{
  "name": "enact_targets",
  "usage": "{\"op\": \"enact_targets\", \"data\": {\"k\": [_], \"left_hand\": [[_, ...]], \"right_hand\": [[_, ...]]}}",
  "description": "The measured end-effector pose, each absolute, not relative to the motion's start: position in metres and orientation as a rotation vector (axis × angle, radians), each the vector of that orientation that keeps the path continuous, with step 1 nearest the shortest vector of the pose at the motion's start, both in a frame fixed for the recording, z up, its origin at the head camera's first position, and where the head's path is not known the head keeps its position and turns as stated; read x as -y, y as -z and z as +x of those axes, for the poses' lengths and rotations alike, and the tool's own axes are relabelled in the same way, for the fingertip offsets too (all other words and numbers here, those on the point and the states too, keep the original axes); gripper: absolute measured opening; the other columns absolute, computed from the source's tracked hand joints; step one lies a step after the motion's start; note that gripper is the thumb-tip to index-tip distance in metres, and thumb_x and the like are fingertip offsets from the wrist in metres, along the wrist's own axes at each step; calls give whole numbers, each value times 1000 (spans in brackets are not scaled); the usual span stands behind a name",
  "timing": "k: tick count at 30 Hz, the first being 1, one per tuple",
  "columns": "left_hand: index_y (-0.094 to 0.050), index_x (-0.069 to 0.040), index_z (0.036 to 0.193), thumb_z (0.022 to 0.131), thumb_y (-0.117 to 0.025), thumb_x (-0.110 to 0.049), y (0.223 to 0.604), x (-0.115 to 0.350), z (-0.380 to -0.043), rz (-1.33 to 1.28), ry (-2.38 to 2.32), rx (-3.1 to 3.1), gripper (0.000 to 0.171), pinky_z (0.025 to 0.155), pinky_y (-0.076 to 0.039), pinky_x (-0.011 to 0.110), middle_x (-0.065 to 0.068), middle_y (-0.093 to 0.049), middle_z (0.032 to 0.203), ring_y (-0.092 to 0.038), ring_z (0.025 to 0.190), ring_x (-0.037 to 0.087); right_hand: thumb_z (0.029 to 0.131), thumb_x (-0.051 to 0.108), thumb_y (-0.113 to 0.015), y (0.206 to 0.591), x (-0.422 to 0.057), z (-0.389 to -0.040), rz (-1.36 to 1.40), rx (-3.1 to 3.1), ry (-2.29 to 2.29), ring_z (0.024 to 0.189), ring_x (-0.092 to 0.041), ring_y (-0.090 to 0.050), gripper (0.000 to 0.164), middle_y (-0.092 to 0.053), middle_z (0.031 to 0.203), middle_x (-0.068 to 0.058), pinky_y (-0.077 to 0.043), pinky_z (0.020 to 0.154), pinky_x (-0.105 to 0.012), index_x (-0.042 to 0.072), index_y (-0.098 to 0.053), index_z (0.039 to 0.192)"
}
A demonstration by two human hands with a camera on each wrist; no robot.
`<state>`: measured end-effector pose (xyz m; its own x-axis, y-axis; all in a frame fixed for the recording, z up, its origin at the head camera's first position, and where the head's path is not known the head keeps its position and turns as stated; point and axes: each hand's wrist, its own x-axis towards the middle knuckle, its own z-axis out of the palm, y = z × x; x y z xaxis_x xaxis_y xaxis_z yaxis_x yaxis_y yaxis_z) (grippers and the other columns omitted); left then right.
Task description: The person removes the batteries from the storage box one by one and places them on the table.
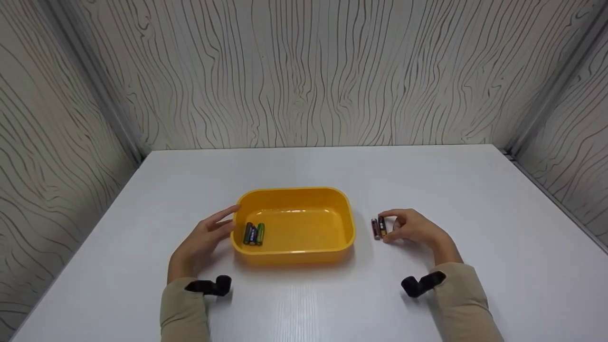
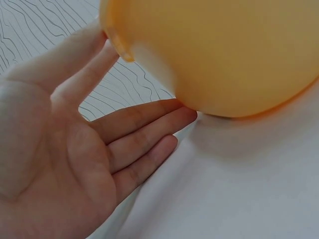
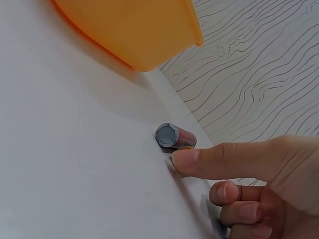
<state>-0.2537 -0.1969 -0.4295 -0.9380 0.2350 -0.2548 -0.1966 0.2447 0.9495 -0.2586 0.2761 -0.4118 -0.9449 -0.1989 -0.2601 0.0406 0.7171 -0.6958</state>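
A yellow plastic bin stands on the white table. Inside it, at the left end, several small batteries lie side by side, one of them green. My left hand rests its fairly straight fingers against the bin's left side; in the left wrist view its fingertips touch the wall. To the right of the bin, my right hand pinches a black battery lengthwise between thumb and index finger. Right beside that lies a reddish battery, whose flat end shows in the right wrist view.
The white table spreads around the bin on every side. Panels with a wood-grain pattern enclose it at the back, left and right. A black wrist strap mount sits on each beige sleeve.
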Motion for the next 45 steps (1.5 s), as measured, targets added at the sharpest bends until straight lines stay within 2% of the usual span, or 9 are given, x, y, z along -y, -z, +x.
{"op": "enact_targets", "data": {"k": [5,11,14,19,26,32,36,45], "left_hand": [[-46,-35,142,91,-63,-42,431,197,-254,30,-1746,-2179,54,122,-14,58,5,-39,155,-36,144,32],[-44,-30,144,93,-62,-36,433,199,-255,101,-1790,-2155,55,123,-19,53,6,-36,157,-35,145,30],[-44,-29,144,93,-63,-36,433,198,-256,105,-1795,-2156,55,123,-21,53,6,-38,156,-38,143,30],[-43,-28,145,93,-62,-36,434,198,-256,135,-1789,-2164,56,123,-21,53,6,-36,157,-37,144,31],[-45,-31,143,91,-63,-40,435,198,-257,113,-1787,-2171,56,123,-20,55,3,-36,157,-37,144,30],[-44,-31,144,92,-62,-41,432,197,-254,102,-1776,-2167,56,123,-17,56,4,-35,157,-37,144,31],[-45,-31,144,92,-62,-40,432,197,-254,98,-1776,-2167,55,122,-17,57,5,-37,157,-37,144,31],[-45,-31,143,91,-64,-39,432,196,-255,78,-1760,-2197,56,121,-20,57,7,-39,156,-37,144,33]], "right_hand": [[77,20,-80,410,-275,-259,-123,-2604,1051,69,-14,-43,68,-47,77,1,-35,59,-22,10,-51,138],[79,18,-78,407,-278,-258,-190,-2578,1120,63,-11,-42,66,-49,72,3,-36,55,-19,4,-50,137],[79,21,-79,403,-276,-258,-177,-2600,1114,64,-12,-43,65,-49,73,3,-37,56,-19,5,-52,136],[78,23,-80,397,-272,-257,-173,-2645,1105,68,-14,-44,65,-50,77,2,-37,57,-20,6,-53,135],[82,22,-76,389,-269,-254,-197,-2683,1132,68,-14,-45,60,-53,78,1,-39,57,-19,3,-53,134],[90,30,-67,383,-261,-252,-173,-2721,1115,69,-15,-49,52,-60,87,-5,-43,61,-21,6,-54,134],[92,29,-64,379,-255,-250,-203,-2722,1131,68,-16,-50,49,-63,92,-13,-42,63,-22,6,-54,134],[92,29,-64,365,-245,-245,-323,-2702,1143,64,-13,-46,48,-62,90,-17,-39,60,-22,2,-55,132]]}}
